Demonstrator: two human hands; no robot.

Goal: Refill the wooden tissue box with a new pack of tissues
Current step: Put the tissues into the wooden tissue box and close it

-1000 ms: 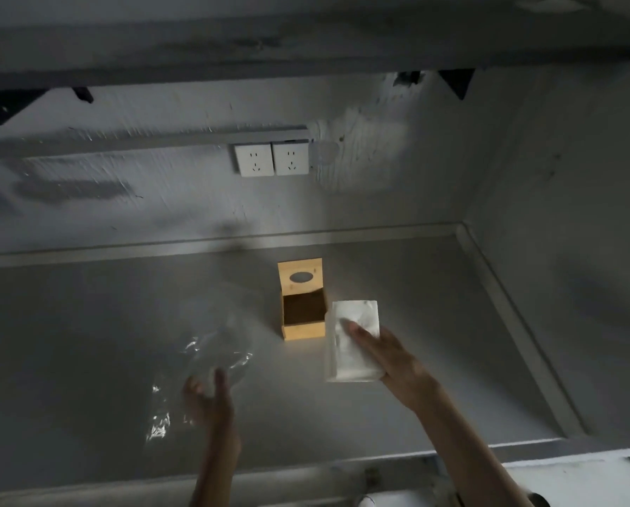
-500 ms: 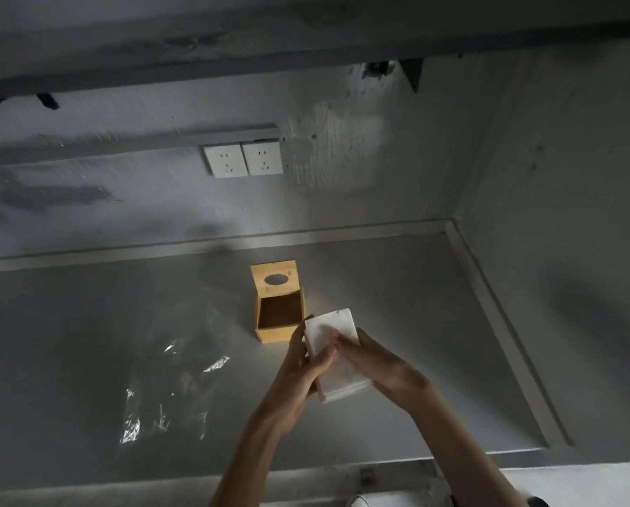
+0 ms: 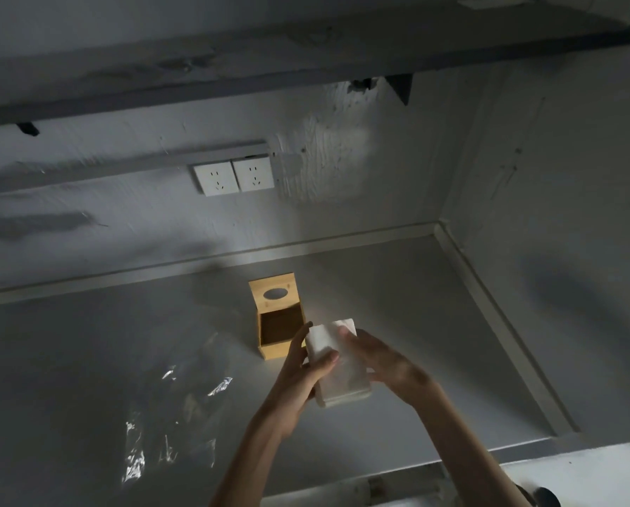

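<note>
Now holding the stack of tissues (image 3: 337, 367) in mid-air, just in front of the wooden tissue box (image 3: 278, 318) and above the desk (image 3: 397, 305). Left hand (image 3: 299, 378) and right hand (image 3: 383, 362) both wrapped round it, fingers (image 3: 326, 360) closed on its sides. Box standing open, lid (image 3: 274, 291) tipped up behind, inside looking empty. Clear wrapper (image 3: 170, 426) lying well apart to the left. Step in hand: squaring the stack for insertion. Next, probably: lining it up with the opening and lowering it in without buckling the sheets.
</note>
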